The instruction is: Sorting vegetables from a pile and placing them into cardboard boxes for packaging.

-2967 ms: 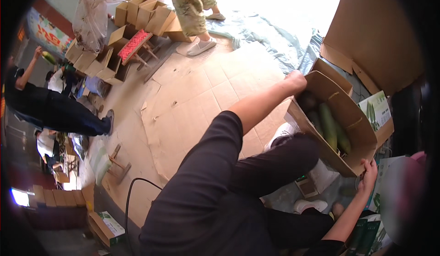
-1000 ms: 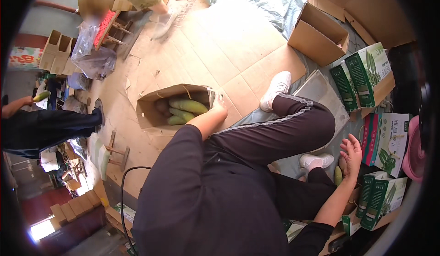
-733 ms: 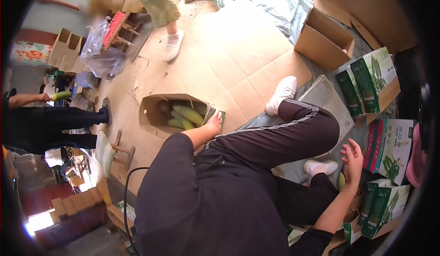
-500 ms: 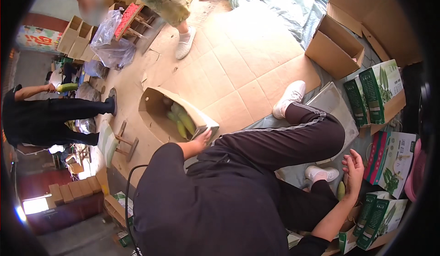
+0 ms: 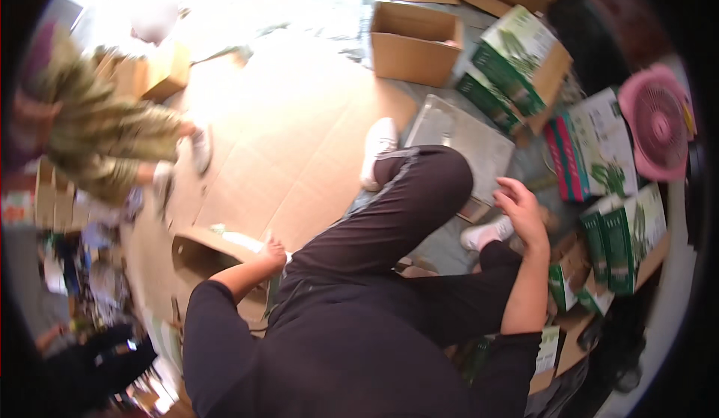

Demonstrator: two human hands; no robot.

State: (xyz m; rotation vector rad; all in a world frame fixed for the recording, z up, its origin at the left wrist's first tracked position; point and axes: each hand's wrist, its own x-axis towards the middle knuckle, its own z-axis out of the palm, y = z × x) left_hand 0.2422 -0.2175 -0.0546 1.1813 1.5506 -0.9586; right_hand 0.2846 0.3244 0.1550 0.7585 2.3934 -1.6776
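My left hand (image 5: 272, 255) is at the edge of an open cardboard box (image 5: 198, 259) beside my left leg, its fingers closed on the rim. The box's inside is dark, and my forearm covers part of it; I cannot make out its contents. My right hand (image 5: 523, 212) hangs in the air beyond my bent right knee, fingers apart and slightly curled, holding nothing. Below it are my white shoe (image 5: 487, 233) and, to the right, green-and-white printed cartons (image 5: 618, 246) with vegetable pictures.
Flattened cardboard (image 5: 299, 148) covers the floor ahead. An open brown box (image 5: 416, 55), a grey flat panel (image 5: 468, 144), more printed cartons (image 5: 517, 58) and a pink fan (image 5: 659, 122) stand ahead and right. A person in patterned trousers (image 5: 112, 137) is at the left.
My view has swung right, so the scene slides left and blurs. The green vegetables seen in the box are now out of sight. Both my hands keep roughly the same poses.
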